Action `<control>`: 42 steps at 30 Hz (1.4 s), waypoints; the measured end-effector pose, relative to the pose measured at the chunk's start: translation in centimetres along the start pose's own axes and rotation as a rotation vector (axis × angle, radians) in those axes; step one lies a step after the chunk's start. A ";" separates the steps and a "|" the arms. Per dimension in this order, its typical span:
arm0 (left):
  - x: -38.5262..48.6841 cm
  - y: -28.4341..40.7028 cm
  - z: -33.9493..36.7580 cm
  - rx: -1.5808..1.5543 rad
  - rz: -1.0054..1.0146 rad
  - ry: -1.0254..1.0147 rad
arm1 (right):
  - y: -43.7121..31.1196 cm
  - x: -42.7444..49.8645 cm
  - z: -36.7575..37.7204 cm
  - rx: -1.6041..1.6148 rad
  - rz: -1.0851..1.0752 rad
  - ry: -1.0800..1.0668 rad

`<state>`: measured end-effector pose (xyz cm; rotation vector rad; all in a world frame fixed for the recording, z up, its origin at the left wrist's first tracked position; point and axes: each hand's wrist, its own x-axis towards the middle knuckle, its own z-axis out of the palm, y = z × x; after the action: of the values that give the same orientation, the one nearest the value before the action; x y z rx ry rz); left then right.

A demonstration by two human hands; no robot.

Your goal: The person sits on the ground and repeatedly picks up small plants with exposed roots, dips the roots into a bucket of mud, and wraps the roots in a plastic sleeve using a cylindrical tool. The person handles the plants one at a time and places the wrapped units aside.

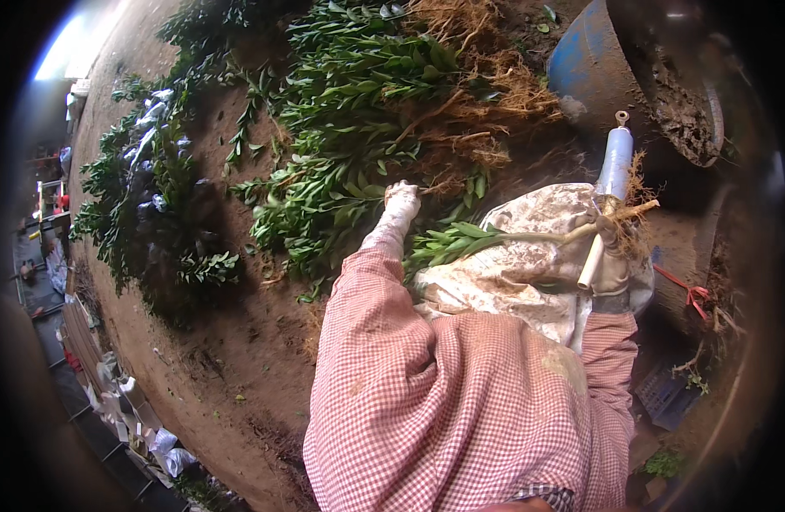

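Observation:
My left hand (403, 195), in a pale soiled glove, reaches onto a long row of leafy bare-root seedlings (366, 83) and is closed around a thin seedling stem. My right hand (609, 262), gloved too, lies over my lap, holding pruning shears (616, 160) with a blue-white wrapped handle; another pale handle sticks out below the fingers. A seedling with a thick stem (546, 237) runs across my lap at that hand, its leaves to the left and roots to the right. The shears' blades are mostly hidden by roots and fingers.
A mud-crusted blue container (587, 64) stands at the upper right. Left lies a second pile of leafy plants (142, 192) with plastic-wrapped parts. A red tie (690, 291) and a blue crate (667, 393) are at right; bags (168, 451) lie lower left on the ground.

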<state>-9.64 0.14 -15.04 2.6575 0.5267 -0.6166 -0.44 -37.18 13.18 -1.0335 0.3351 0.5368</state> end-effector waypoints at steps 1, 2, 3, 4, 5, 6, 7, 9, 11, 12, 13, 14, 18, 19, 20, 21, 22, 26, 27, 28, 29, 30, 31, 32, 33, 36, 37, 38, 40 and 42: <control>0.2 0.0 -0.3 -0.087 -0.037 0.005 | 0.0 -0.1 0.1 -0.018 -0.038 0.016; 0.2 0.0 -0.7 -0.193 -0.034 0.038 | -0.1 -0.4 0.4 0.039 0.003 0.001; 0.0 -0.4 -1.4 -0.263 0.034 0.140 | -0.3 -0.3 0.8 0.024 0.011 -0.033; -0.2 -0.8 -2.3 -0.349 0.099 0.274 | -0.7 -0.2 1.2 0.016 0.015 -0.016; -0.5 -1.5 -3.5 -0.585 0.160 0.369 | -1.0 0.1 1.8 -0.026 0.068 0.079; -0.9 -2.2 -4.9 -0.798 0.149 0.423 | -1.7 0.3 2.2 0.010 0.191 0.047; -1.2 -2.9 -6.4 -0.900 0.155 0.448 | -2.1 1.1 2.7 0.041 0.252 -0.233; -1.9 -3.8 -9.9 -1.070 0.217 0.544 | -2.9 3.9 3.8 0.043 0.417 -0.696; -3.1 -3.9 -14.0 -1.138 0.393 0.668 | -2.7 5.5 4.3 0.042 0.383 -0.846; -4.0 -3.8 -16.2 -1.072 0.451 0.750 | -2.3 5.9 4.6 -0.065 0.204 -0.670; -5.1 -3.7 -18.4 -1.095 0.359 0.758 | -1.9 6.1 5.0 -0.218 0.066 -0.402; -6.4 -3.4 -20.4 -1.105 0.344 0.800 | -1.4 6.7 5.7 -0.449 -0.022 -0.042; -11.6 -2.5 -27.2 -1.169 0.447 0.956 | -3.4 12.8 10.6 0.181 -0.100 -0.116; -13.2 -2.4 -28.2 -1.004 0.313 0.951 | -4.1 13.6 10.9 0.048 -0.182 -0.219; -14.3 -1.9 -28.7 -0.849 0.273 1.036 | -4.6 14.5 11.1 -0.041 -0.215 -0.304; -15.1 -1.3 -29.0 -0.690 0.232 1.113 | -5.0 15.0 11.1 -0.090 -0.157 -0.249; -15.6 -0.7 -29.0 -0.529 0.191 1.182 | -5.5 15.3 11.3 -0.092 -0.056 -0.164; -16.2 4.9 -24.5 -0.587 -0.014 1.075 | -3.3 9.1 9.6 -0.339 -0.044 -0.166; -15.4 6.6 -23.4 -0.682 0.287 1.059 | -2.3 6.9 9.8 -0.261 0.006 -0.230; -15.7 8.9 -21.2 -0.813 0.128 0.804 | -1.4 4.7 10.1 -0.188 0.042 -0.290; -15.7 11.5 -19.3 -0.803 0.160 0.702 | -0.6 2.4 10.1 -0.134 0.049 -0.404; -15.9 14.1 -17.6 -0.956 0.250 0.594 | 0.1 0.5 10.2 -0.129 0.068 -0.499; -16.0 16.3 -16.4 -1.033 0.338 0.472 | 0.8 -1.2 10.0 -0.139 0.141 -0.427; -16.2 17.7 -15.5 -1.104 0.372 0.275 | 1.3 -2.3 9.8 -0.160 0.252 -0.409; -16.9 18.5 -14.7 -1.497 0.425 0.080 | 1.7 -2.5 9.5 -0.151 0.321 -0.429; -17.3 18.3 -13.4 -1.397 0.568 0.120 | 3.1 -2.1 7.6 -0.396 0.238 -0.264; -16.4 16.9 -13.2 -1.336 0.471 -0.007 | 3.4 -1.8 6.7 -0.394 0.221 -0.199; -14.9 15.3 -12.7 -1.294 0.404 -0.092 | 3.6 -1.7 5.8 -0.353 0.174 -0.254; -10.9 11.9 -10.4 -1.481 0.020 0.080 | 3.4 -1.8 4.0 -0.274 0.138 -0.256; -6.9 7.3 -6.9 -1.277 -0.261 0.474 | 3.0 -2.3 2.7 -0.215 0.131 -0.222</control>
<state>-9.89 -5.10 -4.08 1.4737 0.9742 0.2880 -4.02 -34.22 13.43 -1.1511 0.1502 0.8123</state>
